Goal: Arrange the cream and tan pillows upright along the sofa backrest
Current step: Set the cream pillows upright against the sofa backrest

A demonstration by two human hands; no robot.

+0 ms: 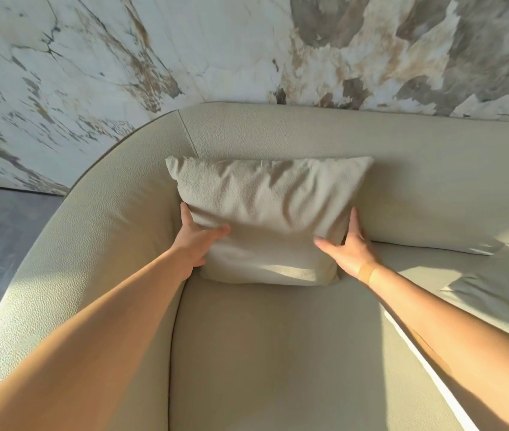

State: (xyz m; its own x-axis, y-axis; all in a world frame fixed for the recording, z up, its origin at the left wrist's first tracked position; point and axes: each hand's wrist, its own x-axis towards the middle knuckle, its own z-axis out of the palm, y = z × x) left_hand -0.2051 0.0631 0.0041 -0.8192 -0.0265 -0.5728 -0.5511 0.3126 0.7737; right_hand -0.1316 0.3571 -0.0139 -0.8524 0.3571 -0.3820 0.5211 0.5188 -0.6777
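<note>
Both hands clamp the pillow [265,219]: left hand [197,241] and right hand [352,250] pinch its lower side edges, steadying it upright on the seat against the backrest [371,138], near the sofa's curved corner so it leans without toppling.

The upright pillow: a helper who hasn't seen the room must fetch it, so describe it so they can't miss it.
Find the curved sofa against the marbled wall. Near its rounded left end a cream pillow stands against the backrest, a hand on each side. The other pillow, farther right, lies flat on the seat.
</note>
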